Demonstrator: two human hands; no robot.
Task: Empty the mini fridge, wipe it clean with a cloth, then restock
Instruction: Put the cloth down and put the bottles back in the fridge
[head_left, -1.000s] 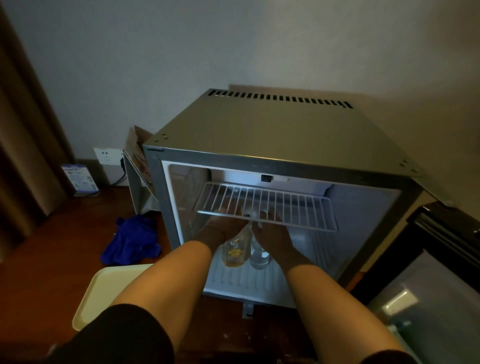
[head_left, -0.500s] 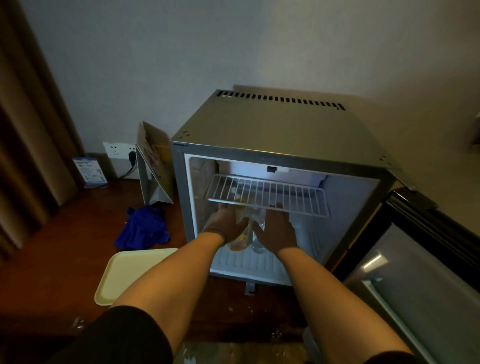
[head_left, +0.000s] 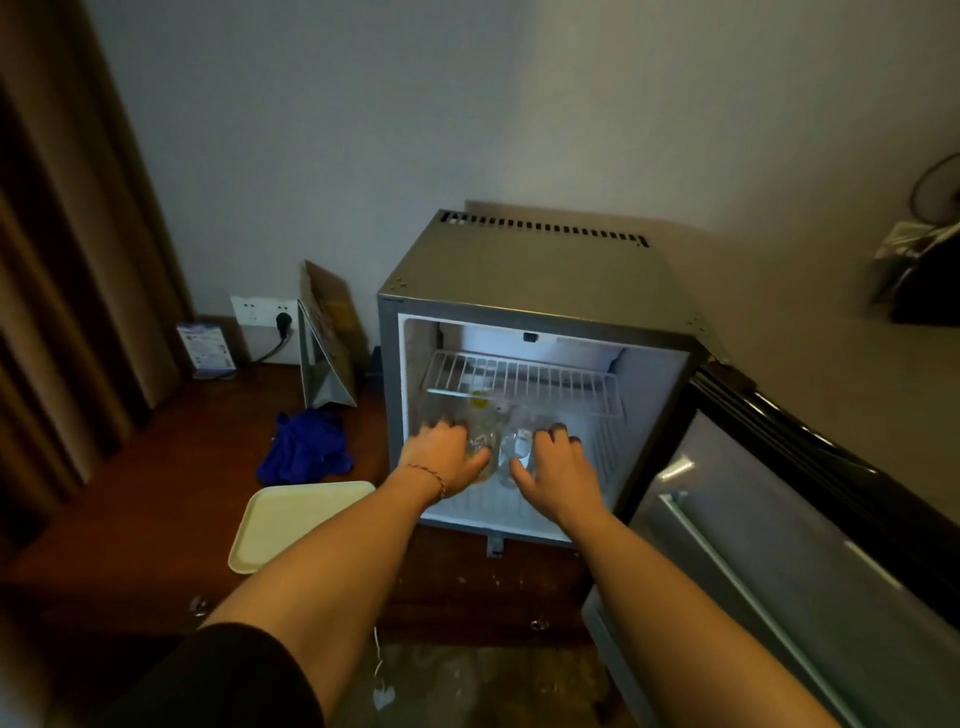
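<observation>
A: Where are the bottles?

B: Both stand on the floor of the mini fridge (head_left: 524, 270), under the wire shelf (head_left: 519, 379). The left hand (head_left: 447, 457) is curled round the yellow-capped bottle (head_left: 480, 431); the right hand (head_left: 558, 465) grips the clear bottle (head_left: 517, 449) just beside it, at its 3 o'clock.

A: What could go wrong?

B: I'd judge the shelf is the trap. It hangs close above the caps, so lifting straight up could knock a bottle against the wire and loosen the grip. The two bottles may also clash, being side by side.

A: And where do they go?

B: Likely the cream tray (head_left: 291, 519) on the bench (head_left: 130, 509), at 8 o'clock from the fridge. The blue cloth (head_left: 306, 447) lies at the tray's 12 o'clock, and the open door (head_left: 769, 545) crowds the right arm's way out.
</observation>
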